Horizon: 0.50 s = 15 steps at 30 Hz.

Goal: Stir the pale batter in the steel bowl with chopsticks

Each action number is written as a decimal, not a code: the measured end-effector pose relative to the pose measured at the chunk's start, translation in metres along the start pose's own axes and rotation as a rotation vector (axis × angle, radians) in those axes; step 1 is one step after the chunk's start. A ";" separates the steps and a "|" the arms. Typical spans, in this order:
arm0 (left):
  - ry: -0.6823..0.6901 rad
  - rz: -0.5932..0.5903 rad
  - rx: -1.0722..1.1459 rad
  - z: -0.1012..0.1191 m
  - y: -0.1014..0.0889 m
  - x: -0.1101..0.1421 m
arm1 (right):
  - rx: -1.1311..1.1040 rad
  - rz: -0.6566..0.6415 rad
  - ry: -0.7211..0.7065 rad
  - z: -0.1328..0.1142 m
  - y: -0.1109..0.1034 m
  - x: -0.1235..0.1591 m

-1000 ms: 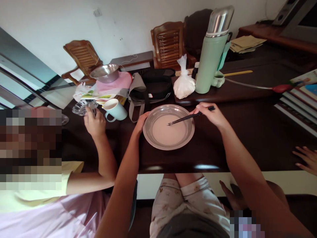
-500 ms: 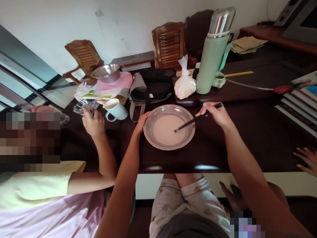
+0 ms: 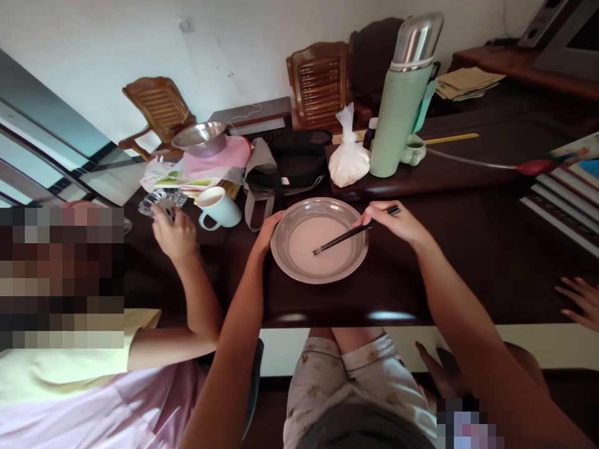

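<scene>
A round metal basin [image 3: 286,268] stands on the dark table in front of me, with a milky, pale liquid [image 3: 306,234] in its bottom. My left hand [image 3: 270,231] grips the basin's left rim; most of its fingers are hidden behind the side. In my right hand [image 3: 395,221] is a pair of black chopsticks [image 3: 344,237], held close together and slanting down to the left. Their tips reach into the liquid near the basin's middle. The right hand itself is over the basin's right rim.
Behind the basin stand a tied plastic bag of white powder [image 3: 349,163] and a tall green thermos [image 3: 402,118]. Left are a white mug [image 3: 219,207], a glass ashtray [image 3: 161,201] and another person's hand [image 3: 175,234]. Books [image 3: 566,209] and another hand [image 3: 580,302] are at right.
My right hand has moved left and slightly down toward the basin. The chopstick tips have shifted left through the liquid. My left hand and the basin stay in place.
</scene>
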<state>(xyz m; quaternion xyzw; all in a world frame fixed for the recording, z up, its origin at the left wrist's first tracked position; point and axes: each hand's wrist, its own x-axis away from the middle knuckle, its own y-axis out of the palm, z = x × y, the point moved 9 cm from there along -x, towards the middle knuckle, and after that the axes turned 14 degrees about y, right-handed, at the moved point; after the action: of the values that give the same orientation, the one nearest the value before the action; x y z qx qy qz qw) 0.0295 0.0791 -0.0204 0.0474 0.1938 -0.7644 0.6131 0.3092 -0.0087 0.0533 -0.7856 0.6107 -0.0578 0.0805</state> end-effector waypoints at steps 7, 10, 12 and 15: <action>-0.049 0.063 0.106 -0.002 -0.001 0.000 | -0.051 0.199 -0.030 0.000 -0.024 0.001; -0.067 0.071 0.152 -0.003 -0.001 0.000 | -0.048 0.089 -0.003 0.001 -0.013 0.000; -0.072 0.073 0.167 -0.004 -0.001 0.000 | -0.018 0.011 0.003 0.000 -0.001 0.000; -0.062 0.063 0.153 -0.007 -0.002 0.000 | -0.005 0.074 -0.018 -0.002 -0.007 0.000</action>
<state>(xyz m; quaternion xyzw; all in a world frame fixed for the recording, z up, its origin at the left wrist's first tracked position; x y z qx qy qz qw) 0.0264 0.0824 -0.0261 0.0767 0.1142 -0.7584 0.6371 0.3151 -0.0068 0.0569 -0.7631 0.6388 -0.0460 0.0860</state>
